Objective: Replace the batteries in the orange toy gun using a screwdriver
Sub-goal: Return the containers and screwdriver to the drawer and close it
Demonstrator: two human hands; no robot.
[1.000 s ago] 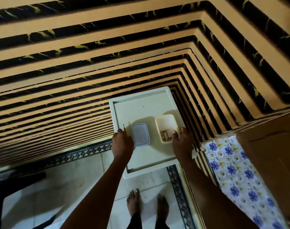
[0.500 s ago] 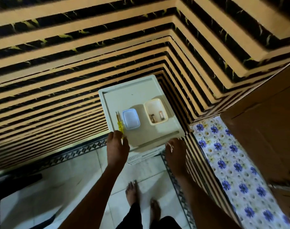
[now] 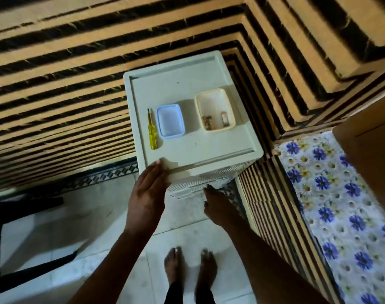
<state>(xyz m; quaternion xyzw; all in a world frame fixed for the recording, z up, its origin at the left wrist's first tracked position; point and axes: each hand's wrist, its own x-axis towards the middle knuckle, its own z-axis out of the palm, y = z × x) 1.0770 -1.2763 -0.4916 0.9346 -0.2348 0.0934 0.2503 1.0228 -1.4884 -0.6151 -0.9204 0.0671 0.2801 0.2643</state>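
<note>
A yellow-handled screwdriver (image 3: 152, 131) lies on the left of a white plastic drawer unit's top (image 3: 182, 84). Beside it sits a blue-rimmed lid (image 3: 170, 120), and further right an open cream container (image 3: 213, 99) holding small brown and white items. My left hand (image 3: 148, 194) is empty, its straight fingers against the unit's front left edge. My right hand (image 3: 217, 205) is lower, at the ribbed front of the unit; its fingertips point toward the drawer face. The orange toy gun is not in view.
Striped orange-and-black walls (image 3: 66, 84) meet in a corner behind the unit. A surface under a blue floral cloth (image 3: 331, 205) and a brown cardboard box (image 3: 371, 163) stand at the right. My bare feet (image 3: 190, 266) are on pale floor tiles. A dark piece of furniture (image 3: 22, 216) sits at left.
My left hand has let go of the screwdriver, which now lies on the unit's top. Both hands have drawn back from the top to the unit's front edge.
</note>
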